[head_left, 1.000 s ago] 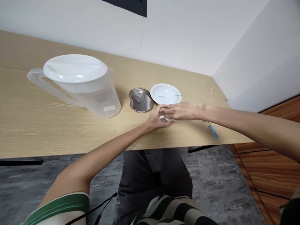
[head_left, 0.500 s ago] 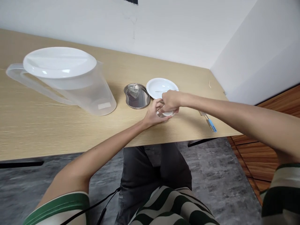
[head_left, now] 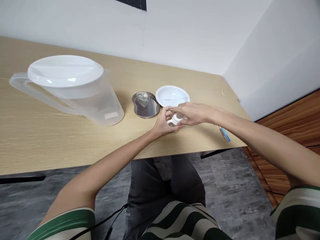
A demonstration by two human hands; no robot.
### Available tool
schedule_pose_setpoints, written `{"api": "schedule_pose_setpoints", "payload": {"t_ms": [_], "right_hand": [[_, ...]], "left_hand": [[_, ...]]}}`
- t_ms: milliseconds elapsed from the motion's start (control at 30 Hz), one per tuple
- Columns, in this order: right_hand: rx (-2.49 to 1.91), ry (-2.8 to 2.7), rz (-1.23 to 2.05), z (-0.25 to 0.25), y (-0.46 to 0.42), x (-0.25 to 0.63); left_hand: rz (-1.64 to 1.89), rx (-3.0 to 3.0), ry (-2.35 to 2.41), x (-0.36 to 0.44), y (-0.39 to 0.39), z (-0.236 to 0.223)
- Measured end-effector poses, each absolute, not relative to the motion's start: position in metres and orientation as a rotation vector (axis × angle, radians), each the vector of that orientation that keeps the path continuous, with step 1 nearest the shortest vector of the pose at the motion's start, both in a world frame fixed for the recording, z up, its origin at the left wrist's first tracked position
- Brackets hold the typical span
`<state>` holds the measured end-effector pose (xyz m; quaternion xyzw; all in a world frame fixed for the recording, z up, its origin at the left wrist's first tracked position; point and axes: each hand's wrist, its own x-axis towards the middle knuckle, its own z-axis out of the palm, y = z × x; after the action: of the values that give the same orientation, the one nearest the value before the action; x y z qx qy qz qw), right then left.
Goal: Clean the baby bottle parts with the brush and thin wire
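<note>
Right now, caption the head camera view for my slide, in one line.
Left hand and right hand hold a small clear container with a white top beside a white plate.

Beyond the left hand (head_left: 162,122) and the right hand (head_left: 196,113) runs a light oak-look table (head_left: 50,143), its back edge against a white back wall (head_left: 200,40) with a faint crack above the hands. A dark strip (head_left: 132,3), perhaps a window frame, shows at that wall's top edge. A second white wall (head_left: 262,66) meets it right of the hands. Below the hands lies a mottled grey floor (head_left: 232,186), crossed by a black table bar (head_left: 215,153). Orange-brown wood paneling (head_left: 295,133) lies to the right. The light is soft and even.
</note>
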<state>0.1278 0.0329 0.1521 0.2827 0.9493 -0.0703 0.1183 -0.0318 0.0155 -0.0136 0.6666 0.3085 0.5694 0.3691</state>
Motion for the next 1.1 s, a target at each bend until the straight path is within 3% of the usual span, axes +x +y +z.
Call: {"api": "schedule_pose_setpoints", "payload": {"t_ms": [133,367,600,900,1000,1100], "right_hand": [[0.872,2.812,-0.104,0.140,0.029,0.126],[1.581,2.739,0.002,0.110,0.005,0.113],[1.732,3.161,-0.843,0.064,0.000,0.145],[1.731,3.122,-1.884,0.024,-0.001,0.135],[1.754,3.134,-1.931,0.018,0.000,0.131],[1.916,3.187,-1.750,0.015,-0.002,0.128]], "left_hand": [[1.490,1.743,0.807,-0.032,0.016,-0.013],[1.451,1.769,0.851,-0.035,0.014,-0.013],[1.437,1.654,0.816,-0.034,0.016,-0.019],[1.415,1.611,0.806,-0.034,0.012,-0.016],[1.392,1.615,0.817,-0.035,0.012,-0.016],[1.356,1.640,0.810,-0.037,0.013,-0.016]]}}
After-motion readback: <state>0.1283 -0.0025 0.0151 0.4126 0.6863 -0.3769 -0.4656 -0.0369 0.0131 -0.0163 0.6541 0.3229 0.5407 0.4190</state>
